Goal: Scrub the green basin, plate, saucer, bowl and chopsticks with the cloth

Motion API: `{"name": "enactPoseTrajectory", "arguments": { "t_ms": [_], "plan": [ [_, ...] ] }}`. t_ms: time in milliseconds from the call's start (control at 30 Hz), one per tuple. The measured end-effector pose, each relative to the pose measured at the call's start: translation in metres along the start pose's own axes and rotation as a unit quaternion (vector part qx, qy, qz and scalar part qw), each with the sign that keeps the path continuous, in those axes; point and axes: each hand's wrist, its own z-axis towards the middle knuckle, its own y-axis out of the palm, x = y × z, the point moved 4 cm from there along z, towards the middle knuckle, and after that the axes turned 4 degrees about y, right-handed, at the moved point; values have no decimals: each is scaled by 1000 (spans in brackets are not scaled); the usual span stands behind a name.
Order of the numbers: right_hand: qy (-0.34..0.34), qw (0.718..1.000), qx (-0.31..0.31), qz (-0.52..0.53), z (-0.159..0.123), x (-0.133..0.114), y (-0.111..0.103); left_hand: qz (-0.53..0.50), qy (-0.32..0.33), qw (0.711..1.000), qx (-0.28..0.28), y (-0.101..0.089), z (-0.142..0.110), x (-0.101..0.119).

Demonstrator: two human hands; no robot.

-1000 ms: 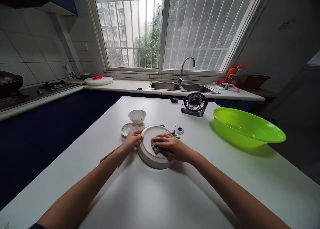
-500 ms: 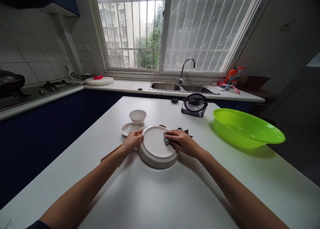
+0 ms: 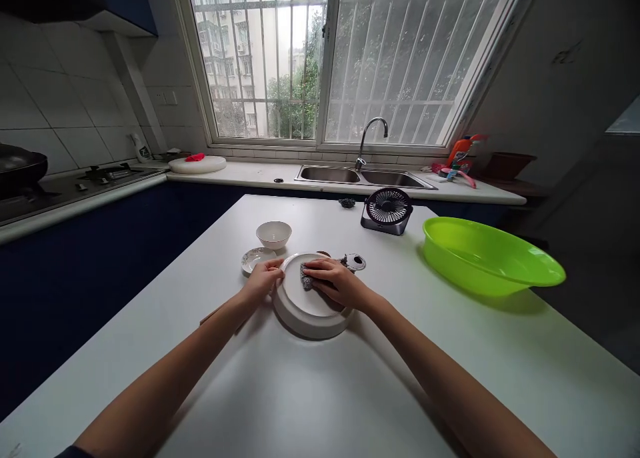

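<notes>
A white plate (image 3: 310, 326), turned bottom up, is tilted toward me above the white table (image 3: 290, 398). My left hand (image 3: 263, 279) grips its left rim between thumb and fingers. Pressed against the plate's underside is a grey scouring pad (image 3: 306, 277), which my right hand (image 3: 335, 282) holds under its fingers. Just beyond my left hand lie a small patterned dish (image 3: 256, 258) and a white bowl (image 3: 274, 234). Chopsticks (image 3: 211, 315) lie partly hidden under my left forearm. Behind my right hand is a partly covered light-coloured utensil with a dark hole (image 3: 356, 262).
A bright green basin (image 3: 493, 265) stands at the right of the table. Toward the back are a small black fan (image 3: 387, 211) and a dark scrubber (image 3: 347, 203). Beyond the table runs a counter with a double sink (image 3: 367, 176) and a faucet (image 3: 367, 141).
My right hand has slid the scouring pad leftward across the plate's underside, uncovering more of the utensil behind it. My left hand keeps its grip on the rim.
</notes>
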Motion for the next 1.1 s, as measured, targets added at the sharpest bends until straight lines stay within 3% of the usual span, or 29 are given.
{"name": "enactPoseTrajectory", "arguments": {
  "t_ms": [267, 567, 700, 867, 1100],
  "plan": [
    [-29, 996, -58, 54, -19, -25, -9, 8, -17, 999, 36, -9, 3, -1],
    [-5, 990, -99, 100, -43, -39, -32, 14, -9, 999, 37, -12, 2, 4],
    [16, 995, -71, 71, -58, -38, -43, 39, -5, 998, 48, -20, 2, 12],
    [27, 999, -16, -17, -81, -28, -51, 37, 13, 999, 23, -26, -3, 28],
    [51, 992, -30, -112, -104, -19, -34, 17, -1, 998, 61, -39, 1, 33]
  ]
}}
